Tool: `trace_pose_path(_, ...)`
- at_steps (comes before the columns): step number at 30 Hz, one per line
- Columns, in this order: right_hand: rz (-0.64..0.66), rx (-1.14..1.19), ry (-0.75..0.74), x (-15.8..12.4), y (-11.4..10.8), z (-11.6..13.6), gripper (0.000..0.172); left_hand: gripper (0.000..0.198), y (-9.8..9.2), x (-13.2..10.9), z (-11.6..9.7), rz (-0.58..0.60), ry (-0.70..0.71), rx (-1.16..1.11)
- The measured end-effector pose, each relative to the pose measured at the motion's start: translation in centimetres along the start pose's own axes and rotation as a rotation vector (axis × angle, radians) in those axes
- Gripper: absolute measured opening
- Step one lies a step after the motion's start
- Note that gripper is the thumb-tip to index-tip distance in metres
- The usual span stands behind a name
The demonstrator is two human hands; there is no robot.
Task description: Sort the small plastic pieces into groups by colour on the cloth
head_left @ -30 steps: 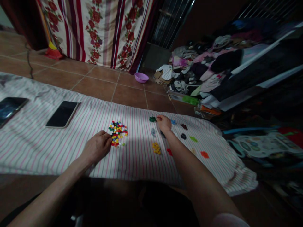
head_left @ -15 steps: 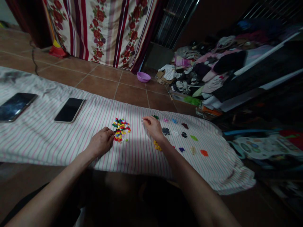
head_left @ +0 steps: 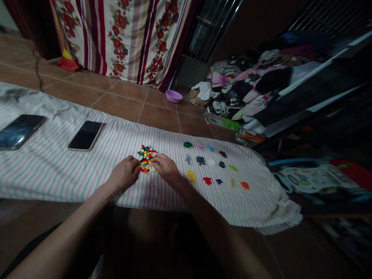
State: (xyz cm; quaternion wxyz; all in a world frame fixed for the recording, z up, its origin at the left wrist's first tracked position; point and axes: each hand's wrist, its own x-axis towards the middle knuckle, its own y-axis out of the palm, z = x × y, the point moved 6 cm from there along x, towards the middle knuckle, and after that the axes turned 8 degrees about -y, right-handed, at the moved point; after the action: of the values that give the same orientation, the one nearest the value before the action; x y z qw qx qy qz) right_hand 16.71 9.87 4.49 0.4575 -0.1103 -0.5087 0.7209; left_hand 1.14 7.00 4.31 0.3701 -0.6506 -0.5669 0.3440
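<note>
A mixed pile of small coloured pieces (head_left: 147, 152), too small to name by kind, lies on a striped cloth (head_left: 122, 135). At the pile's left edge rests my left hand (head_left: 126, 171), its fingers closed together; whatever is in them is hidden. My right hand (head_left: 166, 167) reaches in from the right with a pinch over the pile, and I cannot make out what it grips. Right of it lie small one-colour heaps, among them a green heap (head_left: 187, 144), a yellow heap (head_left: 191, 176), a red heap (head_left: 207, 181) and an orange heap (head_left: 245, 185).
Two dark-screened devices lie to the left: a phone (head_left: 86, 135) and a larger one (head_left: 20, 131). Beyond the cloth's far edge, a purple basin (head_left: 174, 96) stands on the tiled floor. A heap of clothes (head_left: 241, 77) fills the back right.
My right hand has moved left from beside the green heap to the mixed pile, uncovering the light grey and red heaps. My left hand has stayed at the pile's edge.
</note>
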Motion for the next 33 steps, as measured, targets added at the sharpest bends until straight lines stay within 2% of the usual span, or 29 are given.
trace_pose_path(10,-0.015,-0.087,0.035,-0.3,0.6,0.4,0.016,0.028,0.1,0.0,0.1,-0.005,0.013,0.007)
trace_pose_path(15,-0.084,-0.058,0.025,-0.8,0.2,0.6,0.019,0.03,0.1,0.0,0.0,-0.003,0.03,0.012)
trace_pose_path(18,-0.134,-0.042,0.079,-1.5,-0.3,0.0,0.02,0.031,0.0,-0.1,0.0,-0.004,0.019,0.016)
trace_pose_path(23,-0.219,-0.07,0.141,-3.5,-2.3,-1.1,0.017,0.031,-0.1,-0.2,0.0,0.0,0.012,0.02)
trace_pose_path(33,-0.354,-0.171,0.282,-8.7,-7.3,-4.4,0.022,0.034,-0.2,-0.3,0.0,0.013,0.026,0.018)
